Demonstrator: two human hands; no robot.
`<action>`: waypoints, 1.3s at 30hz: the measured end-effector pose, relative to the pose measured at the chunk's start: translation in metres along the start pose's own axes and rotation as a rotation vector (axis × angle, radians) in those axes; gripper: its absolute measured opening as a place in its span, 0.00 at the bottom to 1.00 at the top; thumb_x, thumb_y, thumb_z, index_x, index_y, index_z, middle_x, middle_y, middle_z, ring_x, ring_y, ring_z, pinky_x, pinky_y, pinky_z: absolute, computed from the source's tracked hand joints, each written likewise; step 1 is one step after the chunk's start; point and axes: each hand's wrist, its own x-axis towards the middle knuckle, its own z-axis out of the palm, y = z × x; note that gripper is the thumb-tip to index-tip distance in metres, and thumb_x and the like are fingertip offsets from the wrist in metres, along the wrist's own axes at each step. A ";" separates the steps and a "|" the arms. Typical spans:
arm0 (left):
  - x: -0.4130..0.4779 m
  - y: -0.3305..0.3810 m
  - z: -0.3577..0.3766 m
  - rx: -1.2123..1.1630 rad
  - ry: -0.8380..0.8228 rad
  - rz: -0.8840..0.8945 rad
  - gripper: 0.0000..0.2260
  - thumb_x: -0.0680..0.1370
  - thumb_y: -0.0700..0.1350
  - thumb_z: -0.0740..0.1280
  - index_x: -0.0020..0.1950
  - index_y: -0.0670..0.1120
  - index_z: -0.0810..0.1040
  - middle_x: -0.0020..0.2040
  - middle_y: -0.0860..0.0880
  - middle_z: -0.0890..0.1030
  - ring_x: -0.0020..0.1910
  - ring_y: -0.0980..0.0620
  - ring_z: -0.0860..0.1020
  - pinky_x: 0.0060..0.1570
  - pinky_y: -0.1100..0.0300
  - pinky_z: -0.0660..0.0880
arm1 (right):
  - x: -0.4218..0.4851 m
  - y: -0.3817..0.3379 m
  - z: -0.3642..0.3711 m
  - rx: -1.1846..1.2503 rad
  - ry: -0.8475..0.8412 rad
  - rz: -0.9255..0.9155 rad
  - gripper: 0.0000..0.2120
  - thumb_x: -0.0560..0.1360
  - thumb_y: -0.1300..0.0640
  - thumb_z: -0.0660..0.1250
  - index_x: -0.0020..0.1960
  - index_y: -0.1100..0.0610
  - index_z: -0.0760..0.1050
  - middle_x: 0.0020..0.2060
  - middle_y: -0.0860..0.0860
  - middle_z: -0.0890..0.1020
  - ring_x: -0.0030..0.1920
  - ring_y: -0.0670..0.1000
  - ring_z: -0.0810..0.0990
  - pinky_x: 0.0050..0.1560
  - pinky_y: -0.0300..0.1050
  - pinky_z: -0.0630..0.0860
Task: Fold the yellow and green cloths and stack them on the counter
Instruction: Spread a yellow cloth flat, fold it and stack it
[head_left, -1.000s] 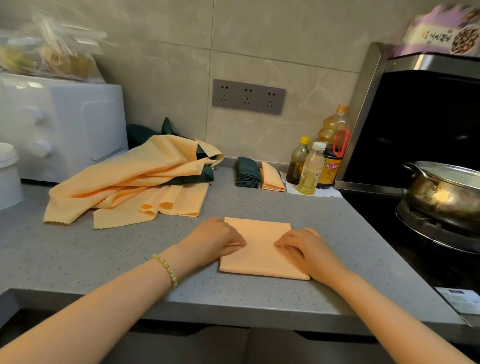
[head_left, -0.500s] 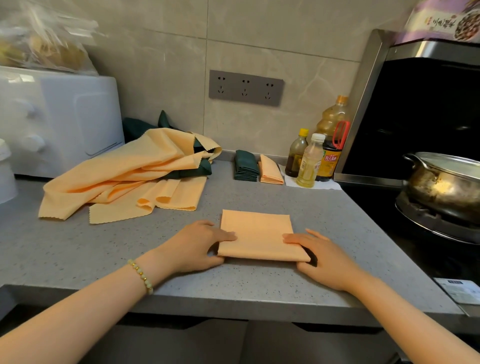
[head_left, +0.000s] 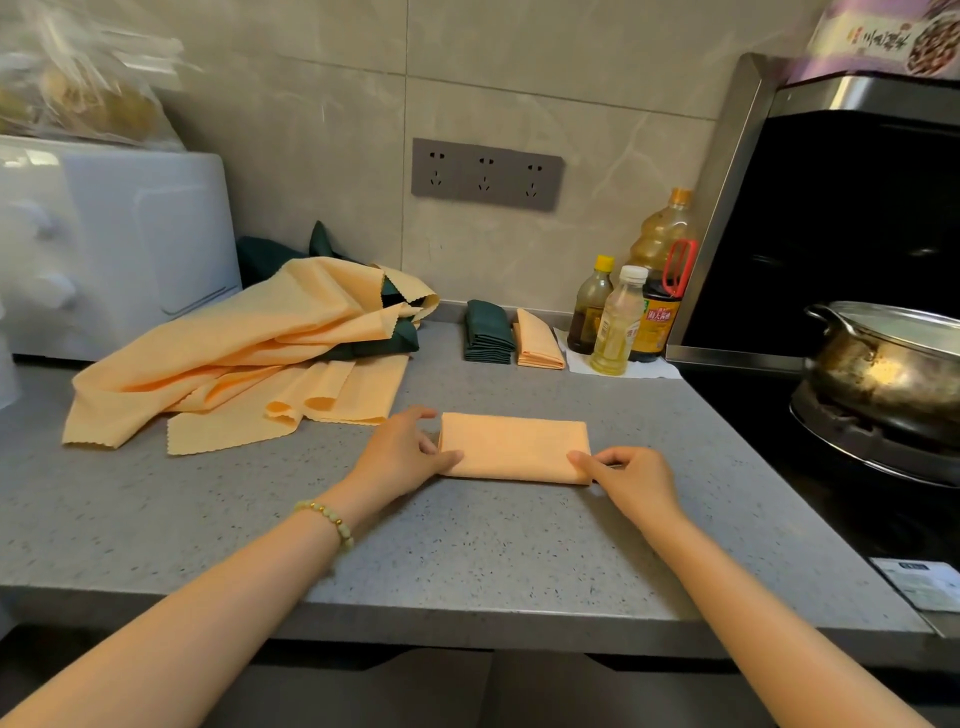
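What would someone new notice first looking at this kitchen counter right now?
First, the folded yellow cloth in the middle of the counter, held at its ends by the left hand and the right hand. Next, the loose heap of yellow and green cloths to its left, by the white appliance. Then the green folded stack and yellow folded stack beside the bottles at the back wall.

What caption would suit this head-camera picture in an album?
Left hand and right hand hold a folded yellow cloth on the grey counter.
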 end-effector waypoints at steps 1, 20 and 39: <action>0.003 0.002 0.001 0.026 -0.016 -0.029 0.34 0.72 0.50 0.74 0.73 0.45 0.63 0.43 0.51 0.82 0.45 0.57 0.78 0.55 0.59 0.72 | 0.002 -0.001 0.001 0.000 0.008 0.016 0.12 0.71 0.50 0.73 0.33 0.57 0.80 0.29 0.49 0.81 0.32 0.44 0.75 0.35 0.38 0.69; 0.036 0.017 0.046 0.236 0.131 0.074 0.06 0.78 0.51 0.63 0.52 0.54 0.79 0.56 0.50 0.79 0.59 0.49 0.72 0.58 0.52 0.68 | 0.004 -0.034 0.048 -0.635 -0.139 -0.417 0.23 0.82 0.52 0.53 0.76 0.54 0.56 0.76 0.49 0.57 0.75 0.49 0.54 0.74 0.48 0.44; 0.031 0.006 0.033 0.627 -0.313 0.295 0.26 0.84 0.55 0.45 0.79 0.47 0.44 0.79 0.48 0.43 0.78 0.51 0.43 0.73 0.58 0.40 | 0.022 -0.017 0.048 -0.798 -0.505 -0.347 0.26 0.83 0.46 0.41 0.78 0.54 0.42 0.77 0.49 0.44 0.76 0.46 0.41 0.75 0.44 0.39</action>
